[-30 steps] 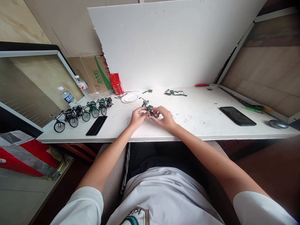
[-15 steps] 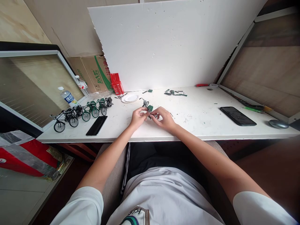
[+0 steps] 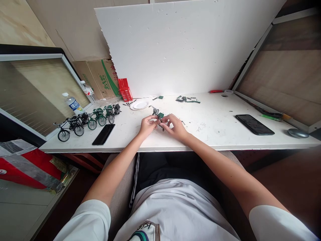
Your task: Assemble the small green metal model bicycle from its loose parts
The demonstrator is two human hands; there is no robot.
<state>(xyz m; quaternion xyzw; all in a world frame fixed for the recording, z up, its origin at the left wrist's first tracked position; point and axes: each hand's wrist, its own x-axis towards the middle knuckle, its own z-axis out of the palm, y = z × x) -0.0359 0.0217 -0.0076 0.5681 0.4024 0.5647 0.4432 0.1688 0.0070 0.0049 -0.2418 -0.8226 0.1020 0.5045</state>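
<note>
Between my hands, just over the white table near its front, is a small model bicycle [image 3: 155, 110] with a green piece [image 3: 161, 115] at its middle. My left hand [image 3: 148, 125] is closed, its thumb and fingers pinching the bicycle from the left. From the right, my right hand [image 3: 175, 127] is closed on it as well, thumb and forefinger pressed together at its near end. My fingers hide much of the frame and one wheel. Finished-looking model bicycles, black [image 3: 71, 129] and green [image 3: 97, 119], stand in a row at the left.
Loose dark parts [image 3: 187, 99] lie at the back middle, beside a white plate [image 3: 139, 105] and a red box [image 3: 125, 90]. One phone [image 3: 103, 134] lies left, another phone [image 3: 254, 124] right, near a grey mouse [image 3: 298, 133]. Bottles [image 3: 73, 104] stand at the far left.
My right hand's fingers have shifted slightly on the bicycle, and its near end now shows below my fingertips. The bicycle has turned a little; both hands still hold it.
</note>
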